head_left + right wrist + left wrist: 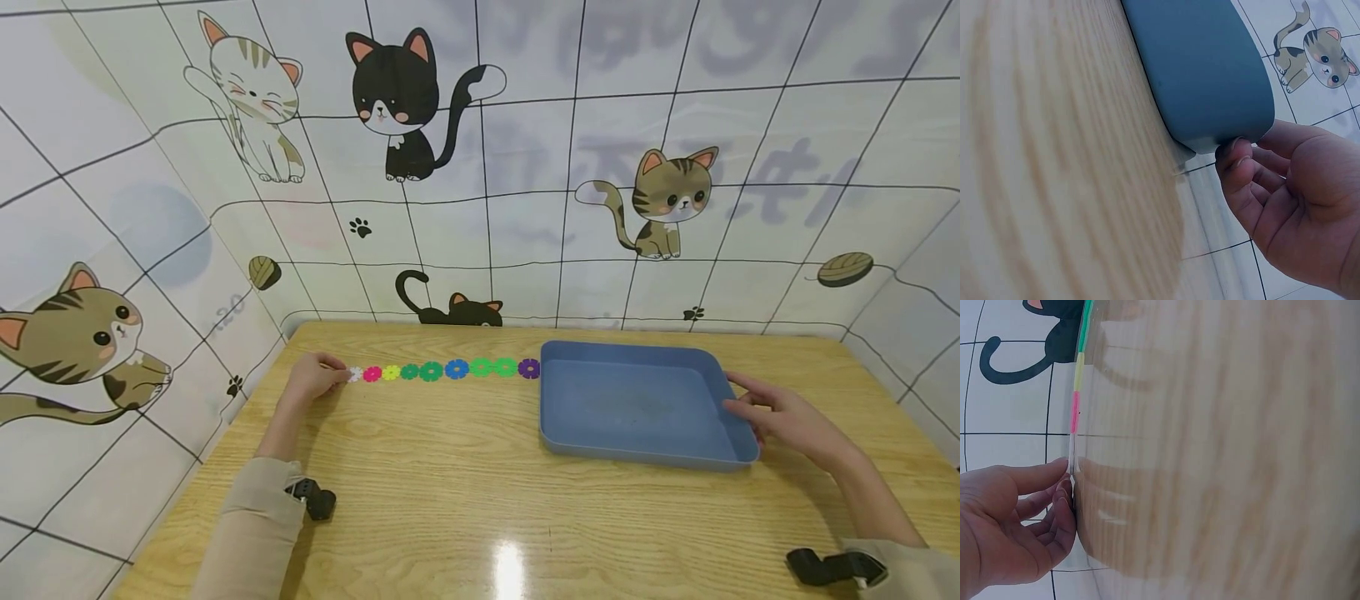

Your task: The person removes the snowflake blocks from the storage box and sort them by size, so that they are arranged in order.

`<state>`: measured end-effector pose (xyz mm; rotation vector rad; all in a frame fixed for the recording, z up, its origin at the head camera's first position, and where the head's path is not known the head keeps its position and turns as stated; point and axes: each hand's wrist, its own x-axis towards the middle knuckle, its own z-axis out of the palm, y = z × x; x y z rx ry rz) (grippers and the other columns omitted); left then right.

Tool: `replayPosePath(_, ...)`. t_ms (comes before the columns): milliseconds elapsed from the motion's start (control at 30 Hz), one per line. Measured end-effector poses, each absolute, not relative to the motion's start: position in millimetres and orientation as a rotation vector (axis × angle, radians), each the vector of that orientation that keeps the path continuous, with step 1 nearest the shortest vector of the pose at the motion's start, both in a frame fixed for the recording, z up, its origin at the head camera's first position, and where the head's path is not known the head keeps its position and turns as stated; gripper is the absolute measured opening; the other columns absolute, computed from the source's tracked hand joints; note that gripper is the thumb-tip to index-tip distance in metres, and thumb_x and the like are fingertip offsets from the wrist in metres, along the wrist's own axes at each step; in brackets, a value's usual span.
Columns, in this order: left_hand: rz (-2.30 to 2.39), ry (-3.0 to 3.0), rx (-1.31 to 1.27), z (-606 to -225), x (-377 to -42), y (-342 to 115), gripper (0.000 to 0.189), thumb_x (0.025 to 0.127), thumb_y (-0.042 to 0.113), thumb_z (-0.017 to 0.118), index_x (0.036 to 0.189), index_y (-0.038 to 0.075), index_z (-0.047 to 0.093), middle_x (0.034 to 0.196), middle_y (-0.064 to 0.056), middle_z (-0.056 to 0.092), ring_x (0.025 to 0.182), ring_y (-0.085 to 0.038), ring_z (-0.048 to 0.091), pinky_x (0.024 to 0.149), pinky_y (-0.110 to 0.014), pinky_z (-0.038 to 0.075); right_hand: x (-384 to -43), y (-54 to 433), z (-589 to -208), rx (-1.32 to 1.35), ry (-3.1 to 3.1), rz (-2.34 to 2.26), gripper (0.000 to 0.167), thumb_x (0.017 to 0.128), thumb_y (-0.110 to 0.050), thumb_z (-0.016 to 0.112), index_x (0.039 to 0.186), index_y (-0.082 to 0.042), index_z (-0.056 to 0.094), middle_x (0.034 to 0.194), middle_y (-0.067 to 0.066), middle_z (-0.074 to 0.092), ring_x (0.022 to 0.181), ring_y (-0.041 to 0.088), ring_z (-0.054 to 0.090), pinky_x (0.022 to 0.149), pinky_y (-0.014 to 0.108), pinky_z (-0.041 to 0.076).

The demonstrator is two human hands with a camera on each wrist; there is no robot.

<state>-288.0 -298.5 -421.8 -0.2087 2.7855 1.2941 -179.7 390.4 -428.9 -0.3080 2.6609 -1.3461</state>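
Note:
A straight row of flower-shaped plastic discs (431,372) lies flat on the wooden table, running from white through pink, yellow, greens, blue and light greens to purple. At its left end my left hand (313,377) pinches the white disc (356,375) between thumb and fingers, low against the tabletop. The purple disc (529,368), at the other end, meets the left wall of a shallow blue tray (637,458). My right hand (787,423) grips that tray by its right wall, thumb over the rim; curled fingertips show against the outer wall in the right wrist view.
The wooden table (420,492) spreads in front of the row and the tray. A white tiled-pattern backdrop (525,242) with cartoon cats rises along its back and sides. Black wrist cameras (318,502) are strapped at both beige sleeves (251,525).

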Motion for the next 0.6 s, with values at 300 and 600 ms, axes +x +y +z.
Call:
replayPosePath(300,1.255,2.802,-0.226,-422,-287,-300,0.028,0.094,0.012,0.069,0.11,-0.011,0.064,0.084,-0.013,0.065,0.067,-0.013,0.059,0.061,-0.025,0.05,-181,389,-429,-0.316,2.693,-1.31,0.065,0.106,-0.021,0.054,0.156,0.006,0.022,0.089,0.011,0.058,0.056,0.025,0.053,0.053,0.035,0.047)
replayPosePath(600,1.344,2.782,-0.161,-411,-279,-290,0.031,0.1,0.015,0.061,0.118,-0.01,0.059,0.108,-0.024,0.065,0.085,-0.028,0.065,0.073,-0.032,0.055,-179,388,-425,-0.278,2.716,-1.266,0.065,0.107,-0.026,0.053,0.156,0.005,0.024,0.099,0.017,0.058,0.059,0.026,0.054,0.058,0.034,0.047)
